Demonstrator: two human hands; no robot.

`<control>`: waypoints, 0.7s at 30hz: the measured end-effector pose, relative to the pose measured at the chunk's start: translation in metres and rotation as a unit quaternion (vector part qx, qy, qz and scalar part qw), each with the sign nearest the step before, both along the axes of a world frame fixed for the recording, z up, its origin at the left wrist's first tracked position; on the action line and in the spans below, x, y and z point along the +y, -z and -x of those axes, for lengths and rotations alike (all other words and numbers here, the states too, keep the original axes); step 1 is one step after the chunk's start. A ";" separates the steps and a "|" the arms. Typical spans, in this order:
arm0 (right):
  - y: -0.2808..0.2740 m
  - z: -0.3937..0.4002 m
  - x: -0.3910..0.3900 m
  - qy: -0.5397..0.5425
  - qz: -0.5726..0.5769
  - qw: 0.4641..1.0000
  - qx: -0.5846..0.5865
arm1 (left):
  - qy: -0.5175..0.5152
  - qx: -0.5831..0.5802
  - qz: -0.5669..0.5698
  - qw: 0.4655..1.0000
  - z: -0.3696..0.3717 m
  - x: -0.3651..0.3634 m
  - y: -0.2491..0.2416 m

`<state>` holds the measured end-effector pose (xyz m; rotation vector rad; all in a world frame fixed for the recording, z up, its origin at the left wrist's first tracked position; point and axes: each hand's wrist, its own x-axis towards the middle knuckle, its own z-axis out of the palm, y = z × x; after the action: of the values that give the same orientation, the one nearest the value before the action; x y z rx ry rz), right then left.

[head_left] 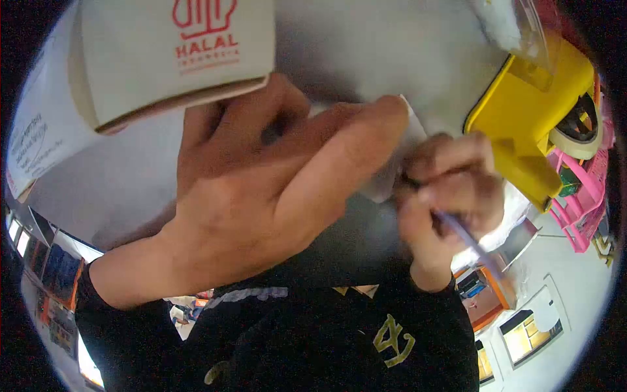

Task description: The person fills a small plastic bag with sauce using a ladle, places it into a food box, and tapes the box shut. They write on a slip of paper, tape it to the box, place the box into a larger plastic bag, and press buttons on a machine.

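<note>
The desk (366, 46) is grey. Near its left edge, the box (130, 52) is off-white, with a red emblem and red letters on one face and small dark print on another. Towards the right edge, the tape dispenser (499, 117) is solid yellow, the tape roll (588, 145) cream around a dark centre, the basket (591, 186) pink. The blurred pen (465, 236) looks pale purple. The shirt (287, 346) is black with a gold emblem.

"What's under the hands?"
"A grey tabletop (372, 59)."
"And lying on it?"
"A white box (144, 52) beyond the left hand (241, 202); a yellow tape dispenser (513, 130) out past the right hand (450, 196)."
</note>
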<state>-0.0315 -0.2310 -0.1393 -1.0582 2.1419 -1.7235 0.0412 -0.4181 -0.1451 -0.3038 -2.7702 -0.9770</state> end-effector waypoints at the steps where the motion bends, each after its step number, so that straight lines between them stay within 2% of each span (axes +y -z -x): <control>1: -0.001 -0.003 0.001 -0.032 -0.004 0.999 -0.027 | 0.000 0.007 0.001 1.000 0.000 0.000 0.001; 2: 0.005 -0.011 -0.004 0.045 0.033 0.998 -0.041 | 0.000 0.004 0.000 1.000 -0.001 0.000 0.002; 3: 0.005 -0.012 -0.002 0.047 0.031 0.997 -0.045 | 0.011 0.000 -0.016 1.000 -0.001 0.000 0.002; 5: 0.000 -0.009 0.002 -0.002 -0.043 0.998 -0.051 | 0.024 -0.001 -0.034 0.999 0.000 0.001 0.004; 6: -0.003 -0.004 0.007 -0.064 -0.078 0.995 0.001 | 0.028 -0.001 -0.041 0.999 0.000 0.001 0.005; 12: 0.005 -0.002 0.000 -0.062 -0.030 0.998 -0.009 | 0.036 -0.015 -0.040 0.998 0.001 -0.001 0.001; 21: -0.001 -0.007 0.002 -0.043 -0.067 0.996 -0.031 | 0.037 -0.023 -0.024 0.999 0.002 -0.002 -0.004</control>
<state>-0.0248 -0.2291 -0.1385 -1.0315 2.1090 -1.5311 0.0394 -0.4197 -0.1415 -0.3840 -2.7890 -1.0799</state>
